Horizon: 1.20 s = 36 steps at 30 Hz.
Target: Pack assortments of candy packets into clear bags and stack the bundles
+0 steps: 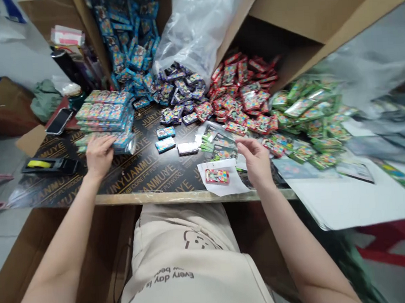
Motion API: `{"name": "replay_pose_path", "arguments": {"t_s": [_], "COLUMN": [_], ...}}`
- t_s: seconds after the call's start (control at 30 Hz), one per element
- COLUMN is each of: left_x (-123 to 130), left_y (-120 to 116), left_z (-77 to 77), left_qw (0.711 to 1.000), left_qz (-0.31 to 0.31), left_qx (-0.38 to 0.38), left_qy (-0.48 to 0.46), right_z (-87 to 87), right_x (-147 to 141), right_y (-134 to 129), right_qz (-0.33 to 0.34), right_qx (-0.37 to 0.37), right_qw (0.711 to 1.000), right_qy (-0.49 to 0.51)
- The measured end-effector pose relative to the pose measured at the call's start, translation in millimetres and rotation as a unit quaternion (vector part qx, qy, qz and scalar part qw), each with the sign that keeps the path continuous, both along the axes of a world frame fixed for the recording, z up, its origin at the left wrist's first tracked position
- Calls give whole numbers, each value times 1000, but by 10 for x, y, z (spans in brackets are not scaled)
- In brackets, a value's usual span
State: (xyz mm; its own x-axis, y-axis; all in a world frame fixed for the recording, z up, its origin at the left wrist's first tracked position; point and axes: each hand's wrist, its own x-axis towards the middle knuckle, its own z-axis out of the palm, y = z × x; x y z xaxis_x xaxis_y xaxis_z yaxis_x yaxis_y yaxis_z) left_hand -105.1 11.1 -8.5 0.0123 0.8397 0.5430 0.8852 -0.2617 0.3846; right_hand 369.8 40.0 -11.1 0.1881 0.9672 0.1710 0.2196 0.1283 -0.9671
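A spread left hand [99, 154] rests on neat stacks of glossy multicoloured foil packets [104, 112] at centre left, and an open right hand [256, 162] pinches nothing above a small red packet [217, 176] on white paper [237, 183] (heaps of loose blue, purple, red and green foil packets [242, 96] remain unstacked across the top of the frame).

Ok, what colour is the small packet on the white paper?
The packet is red with multicoloured print, best seen in the head view.

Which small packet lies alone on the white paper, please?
The red packet on the white paper, nearest the right hand; the other red packets lie together in a heap beyond it.
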Motion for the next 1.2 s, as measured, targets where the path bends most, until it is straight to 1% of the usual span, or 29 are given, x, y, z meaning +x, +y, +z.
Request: {"name": "replay_pose_path", "arguments": {"t_s": [0.07, 0.13, 0.17, 0.23, 0.3, 0.4, 0.47, 0.5, 0.57, 0.6, 0.63, 0.67, 0.73, 0.77, 0.8, 0.83, 0.9, 0.97, 1.0, 1.03, 1.07, 1.13, 1.17, 1.2], "left_x": [-232, -390, -435, -441, -319, 60, 366, 513, 774, 883, 978, 1059, 1189, 1247, 1308, 1379, 1570, 1824, 1960, 2089, 2200, 2339, 2361, 2353], "left_y": [109, 164, 175, 177, 152, 60, -36, -88, -189, -231, -263, -284, -299, -298, -297, -300, -328, -397, -446, -499, -555, -661, -708, -752], "left_z": [-237, -376, -399, -360, -246, -69, -16, -14, -48, -76, -104, -130, -162, -164, -156, -139, -82, -9, 29, 65, 97, 137, 144, 142], "left_qw": [1000, 999, 999, 998, 998, 1000, 1000, 1000, 999, 997, 994, 989, 966, 948, 924, 897, 841, 786, 758, 731, 708, 675, 664, 656], "left_qz": [-9, 1, -2, -10, -14, 14, 20, 13, -1, -10, -24, -40, -54, -59, -71, -91, -153, -227, -255, -269, -267, -241, -224, -213], "left_qx": [-24, -38, -47, -62, -63, -18, -4, -11, -29, -43, -62, -82, -122, -146, -172, -190, -213, -224, -229, -234, -238, -252, -261, -273], "left_qy": [2, 12, 16, 24, 23, 0, -11, -18, -38, -56, -82, -119, -219, -276, -333, -388, -473, -530, -555, -582, -608, -650, -664, -671], "right_z": [-42, -114, -156, -242, -307, -345, -347, -346, -340, -328, -307, -271, -143, -52, 53, 162, 349, 430, 420, 382, 325, 204, 160, 133], "right_x": [172, 309, 358, 414, 431, 431, 432, 434, 440, 444, 447, 445, 408, 362, 290, 188, -105, -487, -685, -871, -1031, -1245, -1294, -1309], "right_y": [20, 71, 109, 208, 324, 502, 607, 652, 719, 738, 748, 747, 705, 659, 592, 500, 249, -55, -204, -339, -456, -620, -668, -698], "right_qz": [-20, -21, -13, 26, 76, 106, 110, 116, 139, 146, 145, 135, 79, 44, 13, -5, 16, 84, 132, 169, 176, 115, 79, 52], "right_qx": [32, 49, 48, 12, -48, -107, -123, -128, -133, -130, -120, -98, -23, 25, 70, 104, 123, 59, 23, 4, 9, 69, 110, 149], "right_qw": [994, 976, 963, 932, 893, 831, 805, 800, 802, 808, 822, 846, 913, 945, 968, 981, 992, 992, 987, 981, 981, 991, 989, 982], "right_qy": [-103, -213, -266, -361, -442, -535, -570, -574, -565, -555, -537, -507, -400, -323, -242, -164, -20, 72, 92, 94, 78, -6, -57, -107]}}
